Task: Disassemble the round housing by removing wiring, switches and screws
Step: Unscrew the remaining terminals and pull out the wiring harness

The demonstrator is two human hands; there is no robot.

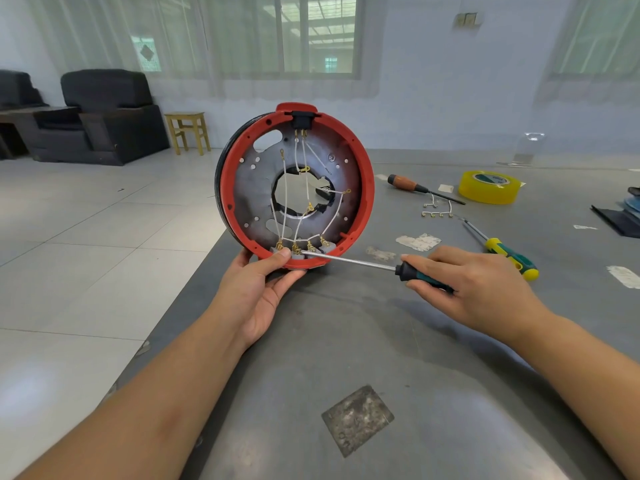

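housing: round red plastic housing with a grey metal plate inside, stood up on its rim at the near-left edge of the grey table, open face toward the camera
left hand: cups the bottom rim from below, thumb pressed over the edge right beside the terminals
right hand: fingers wrapped round the black-and-green handle of the long steel-shaft screwdriver
key relation: shaft runs nearly level, right to left, tip at the row of brass terminals with white wires at the bottom; looks seated on a screw, hard to say for sure
room: open table to the right, table edge close on the left
spares: wooden-handled screwdriver, yellow-green one, yellow tape roll, well clear
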